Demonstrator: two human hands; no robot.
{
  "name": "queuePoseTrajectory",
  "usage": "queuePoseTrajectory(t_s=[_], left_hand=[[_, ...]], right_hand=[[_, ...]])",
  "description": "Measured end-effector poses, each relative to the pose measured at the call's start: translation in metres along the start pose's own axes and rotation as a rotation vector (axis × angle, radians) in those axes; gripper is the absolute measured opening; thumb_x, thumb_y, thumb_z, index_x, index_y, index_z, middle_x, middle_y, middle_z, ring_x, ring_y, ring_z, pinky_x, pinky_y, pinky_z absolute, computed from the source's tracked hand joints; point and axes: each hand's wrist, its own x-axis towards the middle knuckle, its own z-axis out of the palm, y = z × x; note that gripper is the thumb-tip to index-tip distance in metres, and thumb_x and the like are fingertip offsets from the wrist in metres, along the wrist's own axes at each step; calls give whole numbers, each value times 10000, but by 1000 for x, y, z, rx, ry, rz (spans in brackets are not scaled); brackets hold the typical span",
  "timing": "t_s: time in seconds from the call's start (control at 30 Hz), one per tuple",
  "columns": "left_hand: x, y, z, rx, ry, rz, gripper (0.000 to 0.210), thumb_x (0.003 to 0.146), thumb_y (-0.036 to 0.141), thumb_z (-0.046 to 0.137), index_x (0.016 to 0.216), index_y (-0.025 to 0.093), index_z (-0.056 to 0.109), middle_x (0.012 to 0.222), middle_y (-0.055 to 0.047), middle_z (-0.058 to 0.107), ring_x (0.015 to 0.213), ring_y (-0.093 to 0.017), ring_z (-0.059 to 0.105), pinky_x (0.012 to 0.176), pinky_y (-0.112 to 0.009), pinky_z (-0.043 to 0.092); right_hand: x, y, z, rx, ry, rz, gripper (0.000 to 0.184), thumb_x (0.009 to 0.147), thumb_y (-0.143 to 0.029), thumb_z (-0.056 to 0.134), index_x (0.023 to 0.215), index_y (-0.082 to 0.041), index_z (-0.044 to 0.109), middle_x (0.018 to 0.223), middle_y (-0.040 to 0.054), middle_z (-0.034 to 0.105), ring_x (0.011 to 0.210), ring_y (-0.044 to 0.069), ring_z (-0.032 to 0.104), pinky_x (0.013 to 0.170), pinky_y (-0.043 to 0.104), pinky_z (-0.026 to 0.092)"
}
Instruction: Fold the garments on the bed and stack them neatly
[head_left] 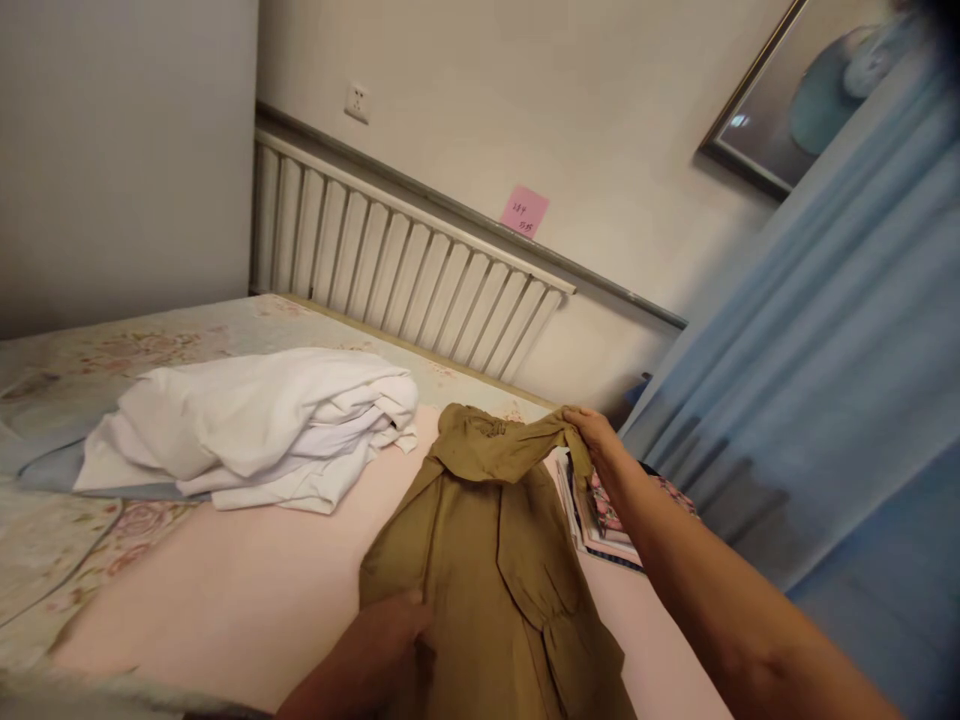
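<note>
An olive-brown garment (472, 560) lies lengthwise before me on a pink sheet, its far end folded over and bunched. My right hand (592, 430) is closed on a strip of its cloth at the far right corner and holds that part raised. Low on the garment's left side, my left hand (394, 625) is closed at the cloth's edge, slightly blurred, with its fingertips partly hidden. To the left is a crumpled heap of white cloth (262, 420). Just beyond my right forearm sits a stack of folded clothes (611, 520), partly covered by the arm.
The pink sheet (217, 590) is spread over a floral bed cover (165, 345). Behind the bed are a white radiator (405, 260) and a wall socket (358, 103). A pink note (525, 211) is on the wall. Blue curtains (832, 330) hang at right, by a framed picture (780, 110).
</note>
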Motion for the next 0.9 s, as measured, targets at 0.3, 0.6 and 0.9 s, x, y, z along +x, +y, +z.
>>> queuePoseTrajectory(t_s=[0.3,0.6,0.9], left_hand=[[2,20,-20,-494,-28,326,284,561,10,382,718,210,509,861,-3,588,867,-141,550,811,-269,434],[39,48,30,-512,-142,279,324,606,47,422,796,241,597,905,31,644,899,-131,592,834,-242,448],[55,33,57,-412,-199,141,455,785,180,547,1209,342,578,1228,14,617,1025,-158,592,912,-258,447]], right_hand=[[37,-51,-25,-74,-13,-18,138,606,-208,659,739,-170,647,596,12,679,497,152,591,516,274,506],[64,-52,-65,-296,121,-90,71,630,-176,632,696,-163,652,506,-23,612,454,123,519,485,244,436],[74,-9,-69,-637,106,-121,82,627,-199,586,640,-166,660,462,-45,546,471,113,466,488,223,358]])
